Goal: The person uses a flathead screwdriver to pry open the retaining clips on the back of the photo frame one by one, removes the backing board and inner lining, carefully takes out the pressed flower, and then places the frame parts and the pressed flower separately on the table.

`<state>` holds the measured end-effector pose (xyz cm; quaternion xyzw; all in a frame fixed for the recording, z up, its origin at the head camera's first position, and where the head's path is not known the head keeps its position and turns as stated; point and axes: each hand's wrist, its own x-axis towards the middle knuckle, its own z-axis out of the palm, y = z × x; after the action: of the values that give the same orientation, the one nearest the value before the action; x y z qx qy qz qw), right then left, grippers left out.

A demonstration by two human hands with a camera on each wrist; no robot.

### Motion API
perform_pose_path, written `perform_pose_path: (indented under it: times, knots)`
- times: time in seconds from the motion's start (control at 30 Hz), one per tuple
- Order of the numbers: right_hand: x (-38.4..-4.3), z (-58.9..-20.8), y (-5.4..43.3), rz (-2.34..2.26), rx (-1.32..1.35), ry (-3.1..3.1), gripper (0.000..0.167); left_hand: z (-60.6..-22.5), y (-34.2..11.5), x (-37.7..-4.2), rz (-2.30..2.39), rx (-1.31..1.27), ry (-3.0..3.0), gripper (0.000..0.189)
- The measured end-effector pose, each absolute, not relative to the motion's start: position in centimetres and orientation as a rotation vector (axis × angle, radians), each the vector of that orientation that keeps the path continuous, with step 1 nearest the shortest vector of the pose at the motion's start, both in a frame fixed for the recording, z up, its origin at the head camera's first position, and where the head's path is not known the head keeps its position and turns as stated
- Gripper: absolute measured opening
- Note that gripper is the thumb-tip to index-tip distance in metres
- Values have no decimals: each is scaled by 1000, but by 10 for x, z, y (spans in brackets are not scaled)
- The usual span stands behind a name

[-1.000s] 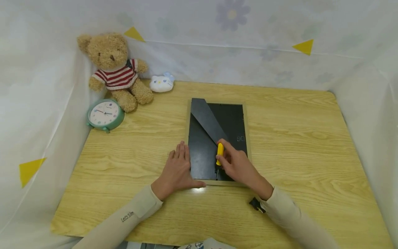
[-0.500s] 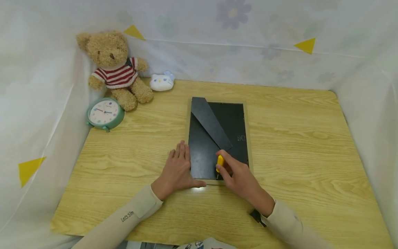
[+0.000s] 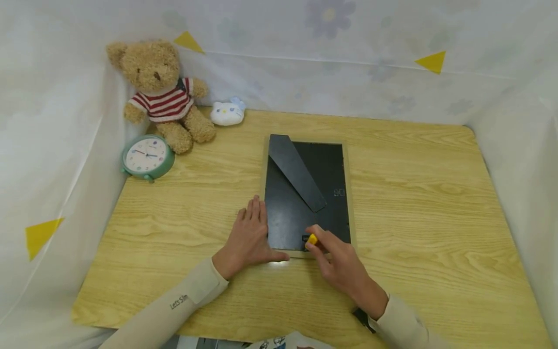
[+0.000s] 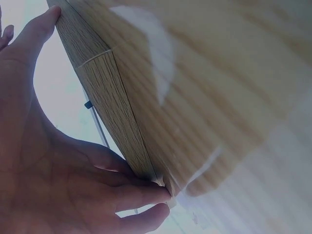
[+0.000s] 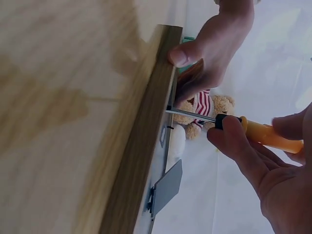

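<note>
A picture frame point(image 3: 351, 194) lies on the table with its black backing board point(image 3: 285, 223) facing up. A dark easel leg point(image 3: 298, 174) slants across that board. My left hand point(image 3: 246, 237) braces the frame's near left corner, fingers straight along the left side and thumb along the near edge. In my right hand point(image 3: 342, 266) is a screwdriver with a yellow handle point(image 5: 273, 136), gripped between thumb and fingers. Its metal shaft point(image 5: 195, 115) reaches the inner edge of the frame's near side, as the right wrist view shows. The handle is seen almost end-on from the head.
A teddy bear point(image 3: 161, 104) in a striped shirt sits at the back left, with a green alarm clock point(image 3: 148, 156) in front of it. A white cat-face toy point(image 3: 227, 113) lies beside the bear. White cloth walls surround the wooden table point(image 3: 418, 194).
My right hand has moved toward me with the screwdriver, which has tipped up from lying near the board. The easel leg's end is now uncovered. My left hand has stayed in place.
</note>
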<state>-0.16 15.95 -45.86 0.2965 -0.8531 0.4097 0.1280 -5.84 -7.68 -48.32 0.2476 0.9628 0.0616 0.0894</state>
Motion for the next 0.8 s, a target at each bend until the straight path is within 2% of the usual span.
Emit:
perform_pose_path:
  times: [0.23,0.8]
  knots:
    - [9,-463,158,1126,861,-2431,35,-484,-77,-59,183,725,2851,143]
    - [14,-468,155,1115,899,-2274,28,-485,-78,-60,183,741,2856,143]
